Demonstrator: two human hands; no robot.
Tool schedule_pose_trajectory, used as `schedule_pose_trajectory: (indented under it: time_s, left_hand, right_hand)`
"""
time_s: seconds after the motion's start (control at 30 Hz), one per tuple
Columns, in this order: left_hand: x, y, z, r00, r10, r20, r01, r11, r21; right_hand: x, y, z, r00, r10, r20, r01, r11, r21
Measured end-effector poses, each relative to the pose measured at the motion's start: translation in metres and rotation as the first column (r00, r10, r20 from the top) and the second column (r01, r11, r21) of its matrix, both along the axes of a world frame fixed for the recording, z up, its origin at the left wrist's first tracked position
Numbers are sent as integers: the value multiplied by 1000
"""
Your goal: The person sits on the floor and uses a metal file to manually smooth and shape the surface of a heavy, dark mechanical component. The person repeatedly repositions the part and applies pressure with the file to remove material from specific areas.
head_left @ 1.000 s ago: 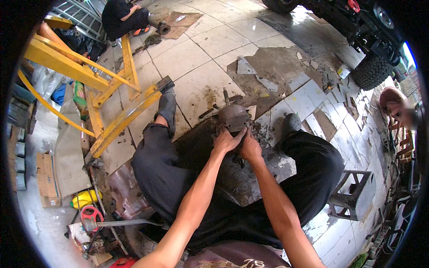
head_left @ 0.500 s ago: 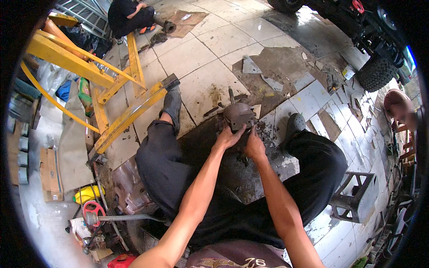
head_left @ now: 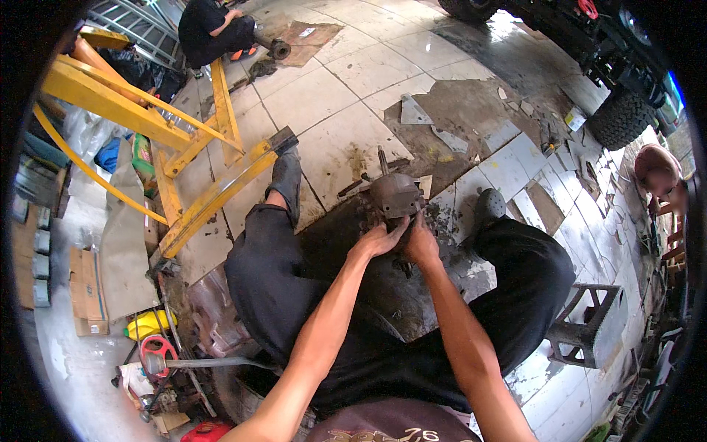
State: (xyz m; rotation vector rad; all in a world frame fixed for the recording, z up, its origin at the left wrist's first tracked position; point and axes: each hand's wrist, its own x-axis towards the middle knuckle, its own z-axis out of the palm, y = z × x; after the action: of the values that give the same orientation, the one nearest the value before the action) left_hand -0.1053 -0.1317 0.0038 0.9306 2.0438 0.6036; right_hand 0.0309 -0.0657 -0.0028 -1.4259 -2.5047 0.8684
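A greasy grey metal housing point(head_left: 394, 195) with a short shaft sticking up from its far side sits on the tiled floor between my black-trousered legs. My left hand point(head_left: 377, 241) presses against its near left side, fingers curled onto the casing. My right hand point(head_left: 421, 243) sits right beside it on the near right side, fingers wrapped on the casing's lower edge. Both hands touch each other. What lies under the fingers is hidden.
A yellow steel hoist frame point(head_left: 184, 140) stretches across the floor at left. Another person in black point(head_left: 213, 29) crouches at the back. A vehicle tyre point(head_left: 626, 118) stands at the right, another person's head point(head_left: 659, 173) beyond it. A grey block stool point(head_left: 589, 331) stands by my right leg; tools and cardboard lie at lower left.
The view has shifted slightly downward. Both hands stay on the metal housing, with the fingers a little further around its near edge.
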Motion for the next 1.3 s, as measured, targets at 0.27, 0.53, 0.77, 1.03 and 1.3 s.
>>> schedule_pose_trajectory:
  time_s: [0.27,0.53,0.77,1.03,1.3]
  left_hand:
    - [5,5,43,990,-140,8,139,974,-179]
    - [26,3,-4,994,-7,-111,36,966,258]
    - [5,-3,-20,994,87,69,-99,973,207]
    - [-4,-7,-8,971,115,212,-135,988,82]
    - [11,-14,10,907,123,404,-203,966,162]
  right_hand:
    - [5,-2,26,998,18,55,-8,986,-167]
    - [14,5,-12,993,4,-121,-5,1000,-8]
    - [-2,-5,18,998,54,-34,-57,995,-80]
    - [-4,-8,22,999,44,-7,-44,992,-115]
    - [7,-1,8,1000,5,-23,-9,984,-180]
